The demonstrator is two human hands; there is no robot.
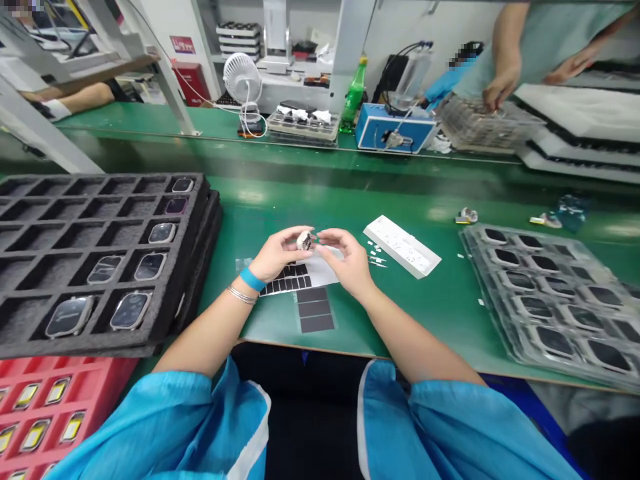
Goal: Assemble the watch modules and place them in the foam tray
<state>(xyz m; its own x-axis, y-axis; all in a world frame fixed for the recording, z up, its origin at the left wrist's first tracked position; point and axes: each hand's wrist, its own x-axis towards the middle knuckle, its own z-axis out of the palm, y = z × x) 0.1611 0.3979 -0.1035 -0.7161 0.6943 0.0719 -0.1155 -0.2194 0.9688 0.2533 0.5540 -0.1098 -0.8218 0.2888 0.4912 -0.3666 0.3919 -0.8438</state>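
Between my hands, above the green bench, is a small watch part [304,241] with a pale rim and dark inner pieces. My left hand [276,253] grips its left side between thumb and fingers. My right hand [350,261] is at its right side, fingers curled and thumb close to it; whether these fingertips pinch a smaller piece is too small to tell. Beneath the hands lies a white sheet [327,272] with rows of black stickers [287,283]. Nearer me is a clear sheet with black rectangles [315,311].
At left, a black foam tray [105,233] holds several watches, above a red tray [85,387]. On the right is a clear plastic tray [550,293] of watch screens. A white box [403,245] and tweezers [377,261] lie right of my hands. Across the bench, a co-worker's hand [501,83] touches stacked trays.
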